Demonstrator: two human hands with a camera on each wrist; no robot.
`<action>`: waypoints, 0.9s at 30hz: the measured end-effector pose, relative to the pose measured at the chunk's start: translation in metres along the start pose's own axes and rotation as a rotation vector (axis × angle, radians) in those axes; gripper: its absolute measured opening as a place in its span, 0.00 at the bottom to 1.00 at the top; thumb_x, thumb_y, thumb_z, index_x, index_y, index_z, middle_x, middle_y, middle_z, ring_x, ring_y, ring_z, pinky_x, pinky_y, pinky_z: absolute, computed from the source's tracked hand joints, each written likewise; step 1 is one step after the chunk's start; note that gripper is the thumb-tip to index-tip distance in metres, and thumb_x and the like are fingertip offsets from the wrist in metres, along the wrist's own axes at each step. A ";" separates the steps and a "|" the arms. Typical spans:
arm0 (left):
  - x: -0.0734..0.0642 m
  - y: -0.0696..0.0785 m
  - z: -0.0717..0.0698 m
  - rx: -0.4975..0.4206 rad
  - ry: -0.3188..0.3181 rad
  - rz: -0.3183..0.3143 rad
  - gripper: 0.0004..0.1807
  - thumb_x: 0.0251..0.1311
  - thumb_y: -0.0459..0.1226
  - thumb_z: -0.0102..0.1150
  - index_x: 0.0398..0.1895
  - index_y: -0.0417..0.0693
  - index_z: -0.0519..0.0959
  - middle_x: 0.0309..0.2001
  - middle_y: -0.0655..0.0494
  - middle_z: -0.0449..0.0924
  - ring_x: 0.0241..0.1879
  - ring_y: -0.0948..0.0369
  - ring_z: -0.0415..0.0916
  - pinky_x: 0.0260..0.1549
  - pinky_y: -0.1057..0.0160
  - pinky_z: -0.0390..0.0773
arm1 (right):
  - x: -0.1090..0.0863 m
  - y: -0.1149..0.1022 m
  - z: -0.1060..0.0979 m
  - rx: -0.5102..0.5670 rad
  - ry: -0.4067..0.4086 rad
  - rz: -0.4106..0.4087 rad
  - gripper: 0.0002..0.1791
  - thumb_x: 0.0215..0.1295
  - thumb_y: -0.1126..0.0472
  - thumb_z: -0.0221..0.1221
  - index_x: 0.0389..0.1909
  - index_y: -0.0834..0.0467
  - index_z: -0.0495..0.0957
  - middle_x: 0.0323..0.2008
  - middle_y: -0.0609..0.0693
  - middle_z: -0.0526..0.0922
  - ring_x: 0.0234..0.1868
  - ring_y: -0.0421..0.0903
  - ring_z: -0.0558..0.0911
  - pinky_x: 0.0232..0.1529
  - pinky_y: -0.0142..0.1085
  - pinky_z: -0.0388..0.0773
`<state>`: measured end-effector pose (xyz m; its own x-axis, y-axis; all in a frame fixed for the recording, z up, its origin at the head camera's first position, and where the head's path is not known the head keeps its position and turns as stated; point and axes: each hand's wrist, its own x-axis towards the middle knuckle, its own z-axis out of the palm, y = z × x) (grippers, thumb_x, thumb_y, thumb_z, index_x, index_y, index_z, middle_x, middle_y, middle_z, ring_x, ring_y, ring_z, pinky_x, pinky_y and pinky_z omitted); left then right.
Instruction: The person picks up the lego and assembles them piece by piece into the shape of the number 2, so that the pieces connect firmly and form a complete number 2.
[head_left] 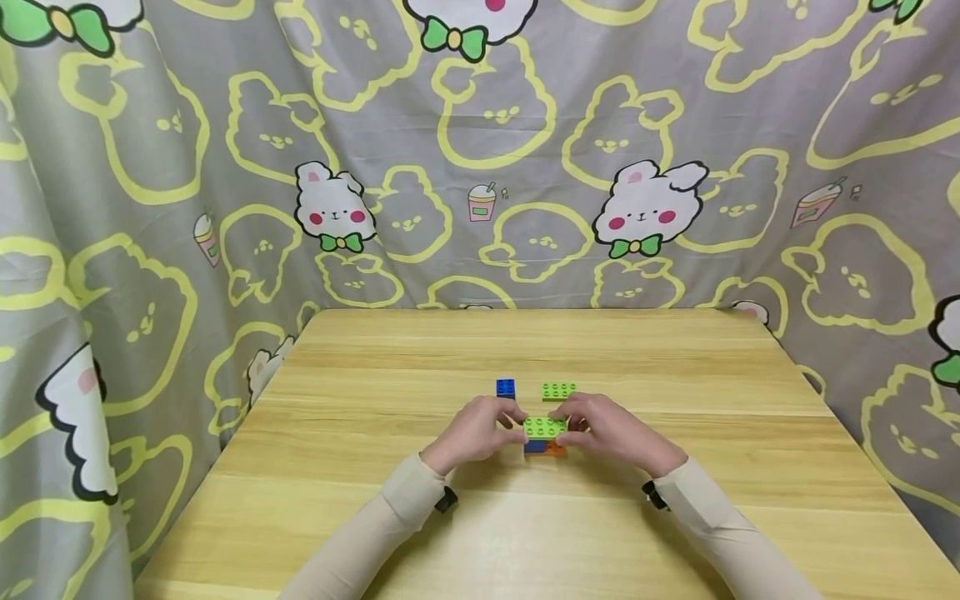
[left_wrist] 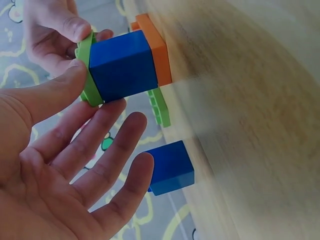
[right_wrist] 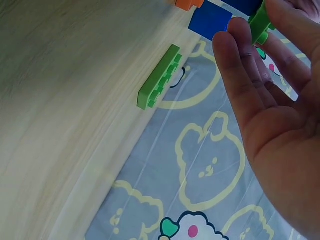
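Observation:
A flat green building brick (head_left: 544, 427) lies over a blue brick (left_wrist: 124, 65), which stands on the left part of an orange brick (left_wrist: 156, 50). My left hand (head_left: 480, 429) pinches the green brick's left end between thumb and fingers, its other fingers spread loosely. From the opposite side my right hand (head_left: 609, 429) grips the right end of that same green brick. The right wrist view shows only part of the stack, with the green brick partly covered by my right hand's fingers.
Behind the stack, a second blue brick (head_left: 506, 388) stands to the left and another flat green brick (head_left: 558, 391) lies to the right. All are on a wooden table (head_left: 450, 533), with a patterned curtain (head_left: 517, 167) along its back and sides.

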<state>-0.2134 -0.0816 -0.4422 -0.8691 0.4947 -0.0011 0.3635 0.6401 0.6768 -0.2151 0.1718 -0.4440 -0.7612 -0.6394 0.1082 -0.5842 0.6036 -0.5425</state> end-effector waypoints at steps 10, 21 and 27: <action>0.002 -0.001 -0.001 -0.022 -0.007 -0.008 0.11 0.62 0.41 0.72 0.46 0.49 0.87 0.46 0.56 0.88 0.42 0.60 0.85 0.39 0.64 0.82 | 0.000 -0.001 -0.002 0.002 0.006 -0.031 0.18 0.66 0.59 0.69 0.54 0.61 0.84 0.42 0.46 0.83 0.35 0.34 0.79 0.36 0.29 0.79; 0.004 -0.003 0.000 -0.037 -0.017 -0.002 0.11 0.61 0.41 0.72 0.45 0.49 0.87 0.46 0.56 0.88 0.42 0.61 0.85 0.36 0.65 0.82 | 0.000 0.000 -0.002 0.015 0.010 0.000 0.17 0.64 0.59 0.70 0.53 0.59 0.84 0.40 0.44 0.83 0.35 0.34 0.79 0.37 0.30 0.80; 0.002 -0.005 -0.001 -0.043 -0.044 -0.020 0.12 0.62 0.42 0.71 0.48 0.51 0.87 0.45 0.60 0.87 0.43 0.62 0.82 0.38 0.65 0.81 | 0.001 0.000 0.000 0.064 -0.004 -0.002 0.16 0.64 0.59 0.70 0.51 0.58 0.85 0.42 0.44 0.84 0.37 0.36 0.81 0.41 0.33 0.83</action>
<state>-0.2176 -0.0847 -0.4449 -0.8599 0.5082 -0.0471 0.3305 0.6249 0.7073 -0.2155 0.1707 -0.4438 -0.7591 -0.6423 0.1062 -0.5662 0.5708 -0.5947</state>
